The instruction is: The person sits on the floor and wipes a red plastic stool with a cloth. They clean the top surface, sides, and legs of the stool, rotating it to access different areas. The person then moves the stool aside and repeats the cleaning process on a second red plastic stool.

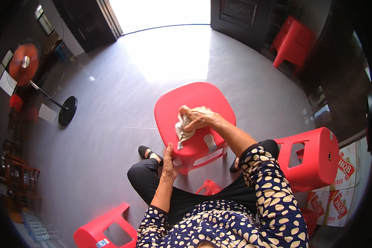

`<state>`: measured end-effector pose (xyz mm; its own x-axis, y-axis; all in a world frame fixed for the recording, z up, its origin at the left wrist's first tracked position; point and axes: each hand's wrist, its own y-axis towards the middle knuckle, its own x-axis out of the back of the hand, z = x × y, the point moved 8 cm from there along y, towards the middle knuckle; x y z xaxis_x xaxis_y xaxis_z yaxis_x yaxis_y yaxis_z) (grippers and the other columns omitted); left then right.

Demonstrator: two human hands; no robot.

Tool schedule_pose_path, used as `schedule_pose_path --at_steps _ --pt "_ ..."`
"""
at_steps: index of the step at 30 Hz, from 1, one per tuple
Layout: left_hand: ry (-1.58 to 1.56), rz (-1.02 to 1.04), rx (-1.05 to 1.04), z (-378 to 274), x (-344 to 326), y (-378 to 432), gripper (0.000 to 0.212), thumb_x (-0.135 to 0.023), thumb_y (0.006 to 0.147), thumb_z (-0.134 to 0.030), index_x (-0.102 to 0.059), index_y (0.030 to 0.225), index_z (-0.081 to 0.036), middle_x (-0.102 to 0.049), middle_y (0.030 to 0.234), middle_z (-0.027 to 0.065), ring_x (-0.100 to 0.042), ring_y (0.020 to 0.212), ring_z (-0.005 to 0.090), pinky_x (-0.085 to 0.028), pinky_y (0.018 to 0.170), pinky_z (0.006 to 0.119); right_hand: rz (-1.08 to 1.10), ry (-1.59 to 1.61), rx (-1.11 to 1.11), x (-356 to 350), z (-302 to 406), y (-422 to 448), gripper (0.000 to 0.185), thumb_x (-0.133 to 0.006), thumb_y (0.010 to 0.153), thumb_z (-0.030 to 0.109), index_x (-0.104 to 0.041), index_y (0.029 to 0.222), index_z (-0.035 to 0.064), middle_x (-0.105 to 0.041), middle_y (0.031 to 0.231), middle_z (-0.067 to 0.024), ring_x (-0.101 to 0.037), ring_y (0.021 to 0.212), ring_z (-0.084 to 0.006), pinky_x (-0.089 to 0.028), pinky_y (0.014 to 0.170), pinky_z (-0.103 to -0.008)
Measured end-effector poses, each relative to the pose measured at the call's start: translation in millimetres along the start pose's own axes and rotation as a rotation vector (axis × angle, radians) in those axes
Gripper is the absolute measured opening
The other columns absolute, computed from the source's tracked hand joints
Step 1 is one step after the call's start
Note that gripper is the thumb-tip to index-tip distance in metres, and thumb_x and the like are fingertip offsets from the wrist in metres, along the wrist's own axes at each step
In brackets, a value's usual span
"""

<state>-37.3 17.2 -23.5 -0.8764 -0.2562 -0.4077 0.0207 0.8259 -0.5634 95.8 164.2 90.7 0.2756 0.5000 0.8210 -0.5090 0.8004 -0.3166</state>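
A red plastic stool (192, 99) stands upright in front of my knees, with a sticker near the edge of its seat. My right hand (201, 117) presses a crumpled, pale striped cloth (184, 131) on the seat, with its fingers bent around the cloth. At the seat's near left edge, my left hand (169, 162) rests against the rim, thumb and fingers upward; part of the fingers is hidden by the stool's side.
A red stool (310, 155) lies on its side at my right, by cardboard boxes (341, 203). Another red stool (111, 231) lies at lower left. A standing fan (24, 62) is far left; more red stools (293, 43) stand near the dark door (238, 18).
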Motion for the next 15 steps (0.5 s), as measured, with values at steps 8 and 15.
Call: schedule_pose_path --at_steps 8,15 --pt "-0.185 -0.005 0.104 20.0 20.5 9.3 0.098 -0.061 0.069 -0.077 -0.034 0.143 -0.020 -0.025 0.147 0.0130 -0.023 0.136 0.0429 -0.021 0.100 0.075 -0.147 -0.040 -0.058 -4.3 -6.0 3.6 0.067 -0.066 0.067 0.050 -0.048 0.123 0.0190 -0.069 0.095 -0.0166 -0.068 0.088 -0.0358 -0.052 0.073 -0.0457" --pt "-0.237 0.069 0.094 13.6 13.7 -13.6 0.093 -0.065 0.068 -0.073 -0.039 0.141 -0.021 -0.038 0.142 0.0091 -0.033 0.132 0.0425 -0.019 0.097 0.080 -0.148 -0.017 0.015 -4.0 9.1 -8.6 0.063 -0.066 0.067 0.053 -0.047 0.111 0.0126 -0.068 0.084 -0.0186 -0.067 0.080 -0.0369 -0.043 0.065 -0.0514"
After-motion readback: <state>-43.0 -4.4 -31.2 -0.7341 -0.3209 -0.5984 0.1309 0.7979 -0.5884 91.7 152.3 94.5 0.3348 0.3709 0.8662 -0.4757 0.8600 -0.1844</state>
